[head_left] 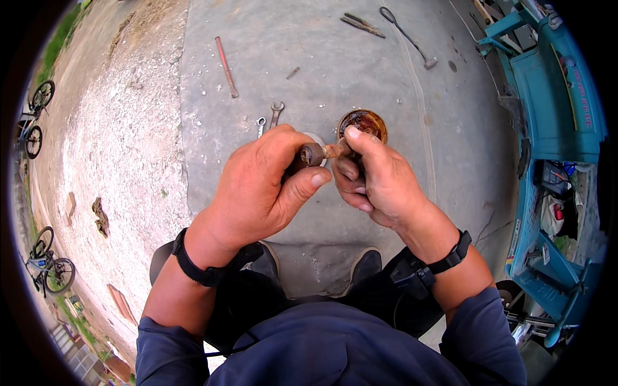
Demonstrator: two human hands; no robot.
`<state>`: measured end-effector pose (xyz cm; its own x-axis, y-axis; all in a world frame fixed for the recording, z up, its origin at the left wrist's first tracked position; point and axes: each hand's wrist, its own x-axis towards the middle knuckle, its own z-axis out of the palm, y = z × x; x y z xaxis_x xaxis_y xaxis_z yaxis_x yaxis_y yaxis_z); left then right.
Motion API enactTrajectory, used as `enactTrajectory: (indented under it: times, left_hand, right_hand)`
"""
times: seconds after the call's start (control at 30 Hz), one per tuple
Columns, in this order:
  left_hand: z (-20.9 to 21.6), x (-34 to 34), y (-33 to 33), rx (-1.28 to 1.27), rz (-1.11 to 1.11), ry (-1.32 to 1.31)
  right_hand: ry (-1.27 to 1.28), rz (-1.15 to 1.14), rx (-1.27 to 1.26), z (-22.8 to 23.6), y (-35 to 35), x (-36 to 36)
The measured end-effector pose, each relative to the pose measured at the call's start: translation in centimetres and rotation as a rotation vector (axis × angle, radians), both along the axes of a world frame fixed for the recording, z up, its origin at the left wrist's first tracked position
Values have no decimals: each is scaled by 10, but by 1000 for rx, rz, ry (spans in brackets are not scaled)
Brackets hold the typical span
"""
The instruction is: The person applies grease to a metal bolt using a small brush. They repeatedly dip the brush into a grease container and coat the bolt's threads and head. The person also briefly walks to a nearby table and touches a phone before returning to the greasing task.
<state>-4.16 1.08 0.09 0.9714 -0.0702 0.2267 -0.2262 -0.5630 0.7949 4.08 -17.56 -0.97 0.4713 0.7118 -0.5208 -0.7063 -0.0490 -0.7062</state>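
Note:
Between my hands is a rusty metal part [331,151] with a dark, cup-like round end and a short shaft. My left hand [261,180] curls around the dark end, thumb below it. The shaft is gripped by my right hand [383,177], with the thumb on top and fingers bent underneath. Just beyond the right thumb, a round tin [384,122] holds brown, greasy matter. Part of a pale round object [315,137] shows behind the left fingers; the rest is hidden. Past the left hand lie an open-end wrench [277,114] and a ring wrench [261,127].
On the grey concrete lie a red bar [226,67], pliers [362,26], a long looped rod [409,37] and a small rusty piece [293,73]. A teal vehicle [541,96] stands along the right. Rough pale ground with bicycles [48,267] is at left.

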Motion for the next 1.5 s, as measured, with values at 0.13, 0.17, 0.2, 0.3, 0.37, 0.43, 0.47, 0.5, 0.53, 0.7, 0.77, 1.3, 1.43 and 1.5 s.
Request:
enactTrajectory:
  times: [0.13, 0.17, 0.2, 0.3, 0.37, 0.43, 0.47, 0.5, 0.53, 0.7, 0.77, 1.3, 1.43, 1.5]
  left_hand:
    - [0, -1, -1, -14, 4, 7]
    - [0, -1, -1, -7, 5, 8]
    - [1, -1, -2, -1, 6, 9]
    - [2, -2, -3, -16, 7, 7]
    - [3, -2, -4, -14, 14, 6]
    - [2, -3, -4, -29, 29, 16]
    - [3, -4, -4, -42, 39, 27]
    - [4, -5, -4, -56, 50, 37]
    - [6, -4, -5, -66, 56, 41]
    - [5, -6, -2, -114, 69, 11]
    - [9, -11, -2, -119, 105, 17]
    - [163, -78, 7, -383, 368, 294]
    - [261, -139, 29, -414, 378, 438]
    - [313, -175, 40, -430, 365, 480]
  right_hand:
    - [-4, 7, 22, -1, -1, -1]
    - [-9, 7, 24, -1, -2, -1]
    - [-8, 4, 21, 0, -2, -1]
    - [-6, -3, 19, 3, -2, -2]
    - [-6, 1, 26, 1, -2, -1]
    - [-19, 4, 22, -2, -2, -1]
    - [-25, 8, 23, -3, -1, -1]
    - [-27, 3, 5, -2, -1, -1]
    - [-29, -1, -13, 0, 0, 0]
    - [-84, -46, -114, 9, 10, -3]
    - [-270, -21, -166, 4, 9, -7]
    - [-190, 132, -367, 178, 34, -52]
    - [-404, 509, -384, 280, 50, -66]
    - [-579, 699, -377, 333, 66, -82]
